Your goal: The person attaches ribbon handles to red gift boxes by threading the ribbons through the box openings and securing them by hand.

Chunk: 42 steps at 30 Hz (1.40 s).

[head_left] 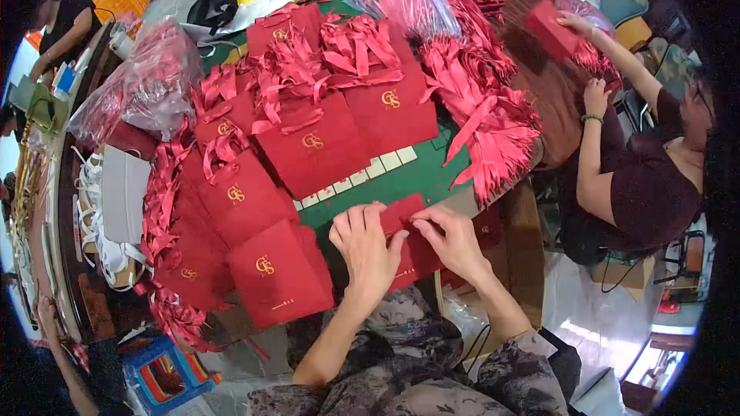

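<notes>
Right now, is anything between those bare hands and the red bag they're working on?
Nothing visible: the left hand and right hand both touch the red bag. The piled bags lie beyond and leftward.

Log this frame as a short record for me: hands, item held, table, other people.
Left hand: gripping the left side of a red bag
Right hand: pinching the same bag near its upper right
Table: green top with other red bags bearing gold logos
Beside the bags: loose ribbons, a plastic-wrapped bundle
Person at right: holding a red item, too blurred to identify
</notes>
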Available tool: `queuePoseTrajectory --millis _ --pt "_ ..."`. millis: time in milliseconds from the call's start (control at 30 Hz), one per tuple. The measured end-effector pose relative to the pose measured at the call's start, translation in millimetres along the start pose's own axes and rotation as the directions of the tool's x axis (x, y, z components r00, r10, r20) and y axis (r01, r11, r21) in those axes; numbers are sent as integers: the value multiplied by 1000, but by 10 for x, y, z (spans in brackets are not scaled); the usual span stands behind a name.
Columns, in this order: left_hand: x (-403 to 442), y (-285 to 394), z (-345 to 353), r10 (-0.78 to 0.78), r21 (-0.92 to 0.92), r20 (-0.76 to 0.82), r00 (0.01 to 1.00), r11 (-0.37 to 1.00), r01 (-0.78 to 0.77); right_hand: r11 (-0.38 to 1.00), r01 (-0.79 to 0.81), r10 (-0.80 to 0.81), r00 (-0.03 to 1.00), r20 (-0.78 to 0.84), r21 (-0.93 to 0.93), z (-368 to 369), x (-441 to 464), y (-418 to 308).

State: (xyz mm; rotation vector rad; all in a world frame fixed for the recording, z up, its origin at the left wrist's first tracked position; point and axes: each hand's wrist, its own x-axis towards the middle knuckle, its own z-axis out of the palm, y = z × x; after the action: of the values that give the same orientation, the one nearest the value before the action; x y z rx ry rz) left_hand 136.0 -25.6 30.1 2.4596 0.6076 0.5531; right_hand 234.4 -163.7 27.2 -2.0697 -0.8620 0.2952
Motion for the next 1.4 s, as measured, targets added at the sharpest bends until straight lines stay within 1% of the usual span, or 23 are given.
queuePoseTrajectory --millis 67,133,167,233,300,333,367,400,500,533,600,733,800,900,933,1000,1033,1067,1133,1167,1300,1367,1400 --pt "-4 7 -31 8 -1 13 1000 1000 -8 1000 13 -13 1000 4 -11 -6 -2 -44" --pt "-7 -4 -56 16 -2 22 1000 1000 -16 997 -63 58 992 111 44 -38 14 -99" --pt "-9 -17 -73 38 -9 43 998 999 -38 993 -74 60 989 132 98 -18 10 -74" --pt "-11 -43 -89 59 -17 65 996 998 -58 987 -103 86 986 141 121 13 17 -22" --pt "-12 -74 -79 87 -54 43 995 995 -85 981 -132 111 983 149 145 16 37 3" --pt "-12 -73 -80 86 -55 46 995 995 -84 968 -184 150 969 196 169 8 53 11" --pt "-10 -71 -82 89 -102 49 995 991 -84 953 -236 187 952 244 191 1 73 23" --pt "-15 -71 -84 92 -149 54 994 985 -84 952 -239 189 951 246 191 2 93 54" --pt "-32 -70 -89 97 -151 43 994 984 -90 909 -246 128 933 336 338 49 165 251" --pt "-35 -70 -93 97 -152 43 994 984 -90 908 -247 129 933 336 337 30 167 287" --pt "-38 -71 -103 91 -162 40 995 983 -83 926 -264 144 907 395 269 -18 188 286" --pt "-22 -56 -104 126 -146 16 992 982 -122 928 -276 164 905 392 249 -44 224 218" --pt "-7 -49 -118 123 -154 18 992 981 -119 964 -231 171 918 357 133 -110 258 98" --pt "-7 -66 -102 135 -147 20 991 980 -131 976 -210 185 933 307 50 -125 246 -20" --pt "-2 -72 -104 134 -146 19 991 981 -130 977 -209 184 933 308 50 -122 239 -74" --pt "3 -81 -106 130 -141 56 990 983 -121 982 -177 187 964 189 -69 -89 188 -172" --pt "9 -89 -97 128 -141 55 990 983 -119 987 -130 143 980 141 -99 -46 158 -183" --pt "10 -101 -82 134 -145 51 990 981 -126 987 -130 143 979 143 -99 -15 133 -204" --pt "11 -104 -86 139 -148 49 989 980 -130 975 -4 19 998 66 -223 40 79 -239" --pt "18 -91 -105 127 -152 62 990 982 -116 978 32 -27 999 31 -207 90 52 -201" --pt "19 -89 -135 131 -143 93 987 983 -117 975 29 -16 998 63 -220 68 39 -222" --pt "8 -76 -147 145 -141 87 986 981 -132 987 -158 152 972 178 18 8 55 -192" --pt "9 -72 -152 161 -140 79 984 979 -149 987 -157 151 972 178 19 13 53 -168"
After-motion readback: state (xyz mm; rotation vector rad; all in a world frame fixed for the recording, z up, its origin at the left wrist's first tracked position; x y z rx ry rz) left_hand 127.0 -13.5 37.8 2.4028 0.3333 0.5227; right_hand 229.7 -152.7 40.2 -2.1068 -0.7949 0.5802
